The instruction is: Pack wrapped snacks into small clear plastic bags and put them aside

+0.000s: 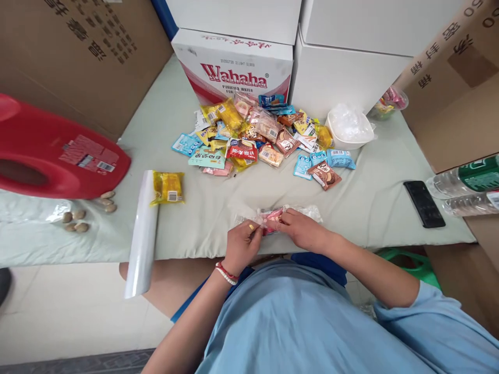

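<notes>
At the near edge of the table, a pink-red snack packet (273,217) lies among crinkled clear plastic (313,213). My left hand (242,244) pinches the clear plastic at the packet's left end, fingers pressed together. My right hand (306,228) is closed on the packet's right side, its fingertips bent over it. To the left, a yellow-wrapped snack (168,188) touches a roll of clear plastic bags (141,239) that sticks out past the table edge. Further back is a heap of small wrapped snacks (268,124) in several colours.
A Wahaba-style white carton (237,62) stands behind the heap. Right of it is a white bowl (346,137) holding clear plastic. A black phone (424,204) and plastic bottles (463,179) lie at the right. On the left are a red jug (58,150) and several brown nuts (81,227).
</notes>
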Action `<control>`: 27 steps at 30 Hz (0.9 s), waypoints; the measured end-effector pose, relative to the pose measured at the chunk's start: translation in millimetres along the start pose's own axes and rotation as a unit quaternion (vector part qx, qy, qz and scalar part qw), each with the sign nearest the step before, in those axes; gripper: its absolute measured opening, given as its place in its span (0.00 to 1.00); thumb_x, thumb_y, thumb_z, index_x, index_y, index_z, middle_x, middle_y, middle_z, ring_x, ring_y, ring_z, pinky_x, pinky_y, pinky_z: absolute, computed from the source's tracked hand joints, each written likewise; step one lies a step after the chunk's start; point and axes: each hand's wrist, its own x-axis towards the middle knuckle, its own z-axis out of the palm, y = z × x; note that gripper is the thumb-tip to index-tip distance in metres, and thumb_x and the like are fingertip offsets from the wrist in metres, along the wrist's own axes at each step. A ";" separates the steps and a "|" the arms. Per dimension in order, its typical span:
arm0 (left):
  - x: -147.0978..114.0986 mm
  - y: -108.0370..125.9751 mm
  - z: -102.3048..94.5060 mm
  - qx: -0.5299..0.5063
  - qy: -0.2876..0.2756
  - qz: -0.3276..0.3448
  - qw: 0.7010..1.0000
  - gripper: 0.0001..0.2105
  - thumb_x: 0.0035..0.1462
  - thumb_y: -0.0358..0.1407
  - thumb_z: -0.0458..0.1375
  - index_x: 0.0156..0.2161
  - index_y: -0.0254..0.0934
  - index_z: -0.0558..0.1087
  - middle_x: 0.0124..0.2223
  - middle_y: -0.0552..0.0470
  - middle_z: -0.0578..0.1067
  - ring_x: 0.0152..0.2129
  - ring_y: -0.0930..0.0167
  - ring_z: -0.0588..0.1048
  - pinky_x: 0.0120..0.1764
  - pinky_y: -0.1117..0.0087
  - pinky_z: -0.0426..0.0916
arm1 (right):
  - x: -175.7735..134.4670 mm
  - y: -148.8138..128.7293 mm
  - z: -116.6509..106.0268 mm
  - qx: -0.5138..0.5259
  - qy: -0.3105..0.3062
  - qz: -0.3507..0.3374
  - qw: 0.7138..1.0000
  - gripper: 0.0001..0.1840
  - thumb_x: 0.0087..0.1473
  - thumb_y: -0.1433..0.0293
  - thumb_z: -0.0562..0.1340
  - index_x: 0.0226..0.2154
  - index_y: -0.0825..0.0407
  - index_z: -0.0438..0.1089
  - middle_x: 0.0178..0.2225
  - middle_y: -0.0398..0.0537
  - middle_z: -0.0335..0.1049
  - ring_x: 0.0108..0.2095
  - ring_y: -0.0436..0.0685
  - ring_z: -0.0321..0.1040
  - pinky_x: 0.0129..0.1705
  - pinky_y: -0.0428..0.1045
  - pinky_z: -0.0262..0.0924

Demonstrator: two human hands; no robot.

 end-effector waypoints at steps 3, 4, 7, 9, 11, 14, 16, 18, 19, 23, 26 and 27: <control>-7.1 0.0 -18.1 -0.091 0.084 -0.069 0.990 0.12 0.64 0.42 0.56 0.36 0.39 0.79 0.27 0.54 0.76 0.25 0.70 0.73 0.32 0.69 0.67 | 4.0 -7.2 -4.7 -0.047 -0.031 0.015 0.998 0.33 0.66 0.80 0.54 0.69 0.44 0.61 0.44 0.55 0.70 0.46 0.62 0.62 0.49 0.54 0.61; -4.9 1.5 -23.8 -0.099 0.142 -0.097 0.980 0.12 0.64 0.43 0.56 0.38 0.39 0.79 0.28 0.54 0.76 0.26 0.70 0.73 0.33 0.69 0.68 | 5.4 -10.4 -7.8 -0.059 -0.041 0.019 0.997 0.32 0.67 0.79 0.54 0.69 0.43 0.61 0.44 0.55 0.70 0.47 0.62 0.62 0.48 0.54 0.60; 18.2 7.1 -37.6 -0.047 0.291 -0.150 0.944 0.16 0.67 0.45 0.52 0.42 0.38 0.78 0.37 0.51 0.78 0.35 0.68 0.76 0.42 0.67 0.71 | 8.3 -20.8 -17.0 -0.087 -0.069 0.026 0.994 0.30 0.68 0.76 0.55 0.69 0.42 0.63 0.46 0.57 0.70 0.48 0.64 0.61 0.48 0.55 0.59; 41.4 8.3 -41.8 0.018 0.284 -0.153 0.946 0.17 0.67 0.46 0.52 0.47 0.38 0.77 0.46 0.46 0.78 0.44 0.65 0.76 0.52 0.62 0.70 | 9.3 -26.2 -21.3 -0.104 -0.086 0.032 0.990 0.30 0.68 0.75 0.55 0.68 0.42 0.63 0.46 0.58 0.70 0.49 0.65 0.60 0.47 0.55 0.58; 60.2 5.3 -41.4 0.084 0.179 -0.154 0.968 0.17 0.62 0.48 0.58 0.48 0.37 0.77 0.52 0.42 0.75 0.52 0.59 0.73 0.59 0.55 0.67 | 9.8 -29.0 -23.4 -0.115 -0.095 0.036 0.988 0.29 0.68 0.74 0.55 0.68 0.43 0.64 0.46 0.59 0.70 0.49 0.66 0.60 0.46 0.56 0.58; 64.1 -3.9 -36.6 0.158 -0.001 -0.145 0.977 0.18 0.53 0.47 0.65 0.44 0.37 0.79 0.60 0.36 0.70 0.62 0.49 0.65 0.63 0.47 0.63 | 10.1 -27.1 -22.8 -0.102 -0.086 0.042 0.990 0.28 0.69 0.74 0.53 0.68 0.42 0.65 0.45 0.59 0.70 0.48 0.66 0.61 0.46 0.56 0.58; 49.9 -8.7 -36.5 0.187 -0.044 -0.126 0.973 0.14 0.51 0.43 0.66 0.40 0.37 0.79 0.62 0.36 0.69 0.64 0.46 0.62 0.62 0.45 0.63 | 10.4 -23.4 -20.9 -0.076 -0.081 0.047 0.993 0.28 0.69 0.75 0.53 0.66 0.40 0.67 0.44 0.58 0.70 0.47 0.65 0.61 0.45 0.55 0.58; 30.3 -8.2 -41.8 0.193 -0.041 -0.116 0.973 0.08 0.51 0.38 0.64 0.36 0.38 0.77 0.56 0.37 0.73 0.58 0.49 0.68 0.58 0.47 0.67 | 10.9 -19.6 -19.2 -0.051 -0.084 0.051 0.994 0.27 0.69 0.76 0.53 0.64 0.41 0.69 0.43 0.57 0.69 0.46 0.63 0.61 0.45 0.54 0.57; 21.6 -5.3 -45.6 0.176 -0.038 -0.125 0.976 0.06 0.51 0.37 0.62 0.35 0.38 0.75 0.50 0.40 0.76 0.51 0.53 0.73 0.54 0.50 0.70 | 11.2 -18.2 -18.6 -0.044 -0.085 0.052 0.994 0.27 0.69 0.77 0.53 0.63 0.42 0.70 0.43 0.56 0.69 0.46 0.63 0.61 0.45 0.53 0.57; 9.8 20.7 -47.6 -0.038 -0.028 -0.222 0.974 0.09 0.54 0.43 0.61 0.32 0.41 0.69 0.25 0.57 0.71 0.23 0.69 0.71 0.29 0.67 0.69 | 12.2 -17.4 -16.9 -0.035 -0.081 0.051 0.995 0.27 0.69 0.77 0.52 0.63 0.43 0.71 0.42 0.55 0.68 0.46 0.63 0.61 0.45 0.53 0.57; 22.7 41.3 -28.0 -0.237 -0.027 -0.251 0.938 0.12 0.49 0.44 0.65 0.33 0.39 0.70 0.25 0.57 0.73 0.22 0.71 0.73 0.30 0.69 0.70 | 10.2 -20.1 -13.6 -0.024 -0.067 0.045 0.996 0.26 0.69 0.75 0.54 0.64 0.43 0.70 0.44 0.56 0.67 0.47 0.64 0.60 0.47 0.55 0.58; 28.1 45.8 -20.1 -0.280 -0.033 -0.254 0.925 0.12 0.49 0.43 0.64 0.35 0.38 0.73 0.26 0.55 0.75 0.24 0.70 0.75 0.33 0.68 0.71 | 8.0 -20.4 -11.8 -0.021 -0.060 0.046 0.997 0.26 0.68 0.75 0.54 0.64 0.44 0.70 0.45 0.57 0.67 0.48 0.64 0.59 0.48 0.55 0.59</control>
